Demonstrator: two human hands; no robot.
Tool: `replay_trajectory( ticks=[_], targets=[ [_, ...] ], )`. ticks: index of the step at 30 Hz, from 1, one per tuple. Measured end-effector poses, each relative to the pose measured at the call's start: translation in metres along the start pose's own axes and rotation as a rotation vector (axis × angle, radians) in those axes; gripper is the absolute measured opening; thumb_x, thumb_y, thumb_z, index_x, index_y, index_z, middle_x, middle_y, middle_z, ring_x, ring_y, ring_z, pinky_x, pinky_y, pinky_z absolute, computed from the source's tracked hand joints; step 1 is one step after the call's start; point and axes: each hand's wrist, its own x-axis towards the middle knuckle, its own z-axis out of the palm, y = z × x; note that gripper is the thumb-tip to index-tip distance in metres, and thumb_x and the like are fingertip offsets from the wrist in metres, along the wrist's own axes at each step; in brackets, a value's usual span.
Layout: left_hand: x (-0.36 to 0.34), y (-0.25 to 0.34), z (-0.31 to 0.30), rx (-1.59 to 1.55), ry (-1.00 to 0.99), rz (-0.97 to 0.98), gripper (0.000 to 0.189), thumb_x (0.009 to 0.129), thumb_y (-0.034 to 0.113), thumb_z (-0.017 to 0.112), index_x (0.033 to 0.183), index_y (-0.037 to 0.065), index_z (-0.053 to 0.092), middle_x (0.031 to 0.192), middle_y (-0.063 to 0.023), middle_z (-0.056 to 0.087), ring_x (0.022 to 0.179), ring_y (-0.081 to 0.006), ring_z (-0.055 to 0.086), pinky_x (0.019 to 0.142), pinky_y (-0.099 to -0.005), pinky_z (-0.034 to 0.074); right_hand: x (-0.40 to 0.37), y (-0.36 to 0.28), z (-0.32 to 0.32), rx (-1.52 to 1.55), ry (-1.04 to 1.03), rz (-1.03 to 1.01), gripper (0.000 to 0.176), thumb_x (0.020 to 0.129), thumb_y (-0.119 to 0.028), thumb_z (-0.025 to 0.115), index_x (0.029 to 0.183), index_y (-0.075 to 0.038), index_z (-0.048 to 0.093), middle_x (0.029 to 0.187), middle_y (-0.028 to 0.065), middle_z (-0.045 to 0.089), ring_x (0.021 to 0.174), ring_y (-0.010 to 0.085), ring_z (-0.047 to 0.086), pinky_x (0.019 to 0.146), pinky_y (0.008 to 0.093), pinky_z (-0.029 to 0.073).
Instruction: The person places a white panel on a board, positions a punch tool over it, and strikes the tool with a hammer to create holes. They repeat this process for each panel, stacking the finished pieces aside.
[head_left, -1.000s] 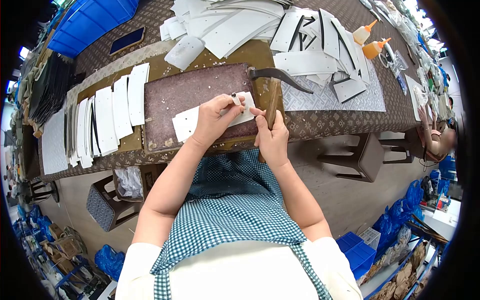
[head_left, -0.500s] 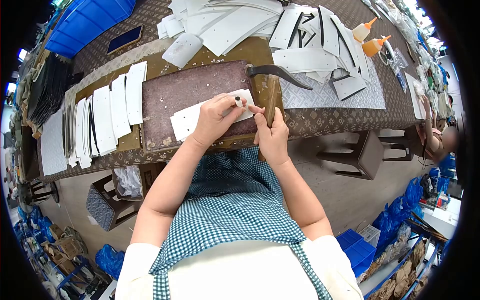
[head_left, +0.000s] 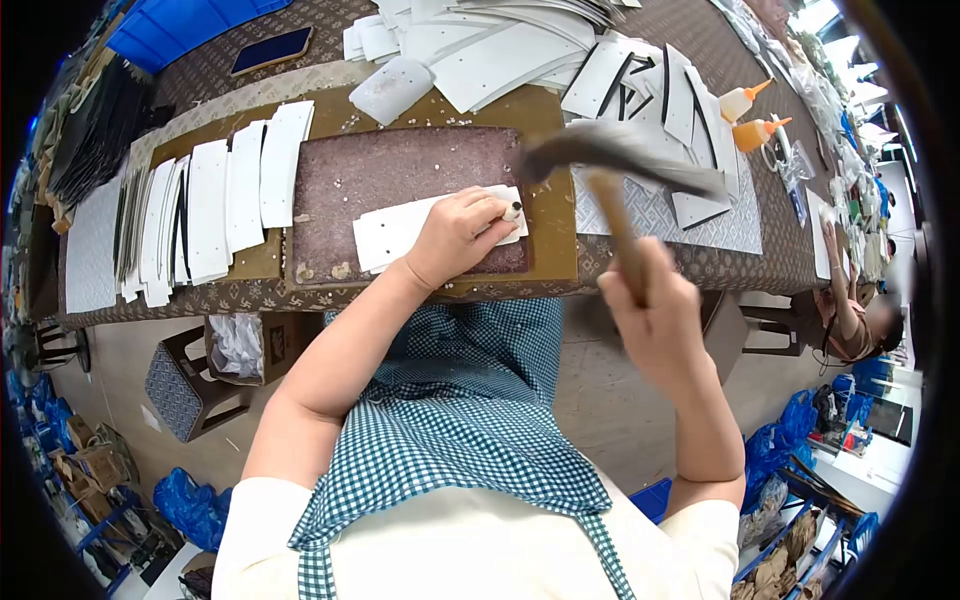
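My left hand [head_left: 458, 238] is closed around a short punch-like tool [head_left: 512, 211], wrapped in white with a dark top. It stands on the right end of a white strip [head_left: 385, 235] that has small holes. Under the strip lies a reddish-brown board [head_left: 400, 160] dotted with white bits. My right hand [head_left: 660, 305] grips the wooden handle of a hammer [head_left: 620, 230], held up off the table to the right of the board. The hammer's dark curved head is smeared by motion. The punch's lower end is hidden by my fingers.
White strips [head_left: 210, 210] stand in a row left of the board. More white pieces [head_left: 510, 60] pile up at the back. Two glue bottles [head_left: 750, 135] with orange tips are at the right. A phone [head_left: 272, 50] and blue bin [head_left: 190, 28] sit back left. Another person [head_left: 850, 320] is far right.
My right hand has moved right and lifted the hammer away from my left hand. The punch, formerly tilted between both hands, now stands at the strip's right end.
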Motion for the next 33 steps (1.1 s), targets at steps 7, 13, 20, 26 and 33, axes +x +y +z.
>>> replay_trajectory(
  ticks=[7, 13, 20, 26, 33],
  targets=[
    [-0.004, 0.0, 0.002, -0.034, 0.011, -0.056, 0.013, 0.078, 0.008, 0.077, 0.083, 0.002, 0.066, 0.074, -0.0104, 0.06, 0.068, -0.0263, 0.06, 0.062, -0.0355, 0.049, -0.003, -0.021, -0.025, 0.4, 0.159, 0.034, 0.014, 0.098, -0.011, 0.062, 0.106, -0.001, 0.055, 0.069, -0.0001, 0.055, 0.053, 0.0039, 0.049, 0.046, 0.023, 0.037],
    [-0.002, 0.0, 0.001, -0.021, 0.006, -0.074, 0.012, 0.079, 0.008, 0.076, 0.084, 0.003, 0.067, 0.075, -0.0098, 0.061, 0.068, -0.0248, 0.06, 0.062, -0.0346, 0.05, 0.004, -0.031, -0.015, 0.461, 0.457, -0.288, 0.023, 0.098, -0.022, 0.062, 0.098, -0.002, 0.051, 0.07, 0.0066, 0.057, 0.052, 0.0134, 0.052, 0.048, 0.0279, 0.04],
    [-0.009, -0.002, 0.002, -0.039, -0.027, -0.094, 0.01, 0.081, 0.008, 0.074, 0.089, 0.004, 0.069, 0.081, -0.0097, 0.064, 0.073, -0.0247, 0.063, 0.066, -0.034, 0.052, -0.012, 0.028, 0.031, 0.244, 0.019, 0.374, 0.015, 0.097, -0.013, 0.06, 0.096, -0.001, 0.053, 0.07, 0.0101, 0.062, 0.053, 0.0172, 0.059, 0.049, 0.033, 0.044],
    [0.0, 0.001, -0.001, -0.083, -0.074, -0.064, 0.015, 0.08, 0.009, 0.07, 0.093, 0.003, 0.066, 0.088, -0.0141, 0.067, 0.082, -0.0324, 0.065, 0.073, -0.0398, 0.054, 0.03, 0.04, 0.103, 0.94, 0.287, 0.368, 0.015, 0.102, -0.015, 0.055, 0.103, -0.001, 0.051, 0.088, 0.0089, 0.071, 0.044, 0.0064, 0.05, 0.04, 0.0216, 0.039],
    [-0.006, 0.0, -0.001, 0.0, 0.002, -0.14, 0.019, 0.076, 0.007, 0.078, 0.084, 0.003, 0.061, 0.079, -0.0115, 0.063, 0.071, -0.0278, 0.062, 0.065, -0.0349, 0.052, 0.035, 0.054, 0.15, 0.911, 0.331, 0.403, 0.019, 0.102, -0.019, 0.054, 0.099, -0.001, 0.051, 0.093, 0.0118, 0.073, 0.044, 0.0099, 0.055, 0.04, 0.0252, 0.043]
  ],
)
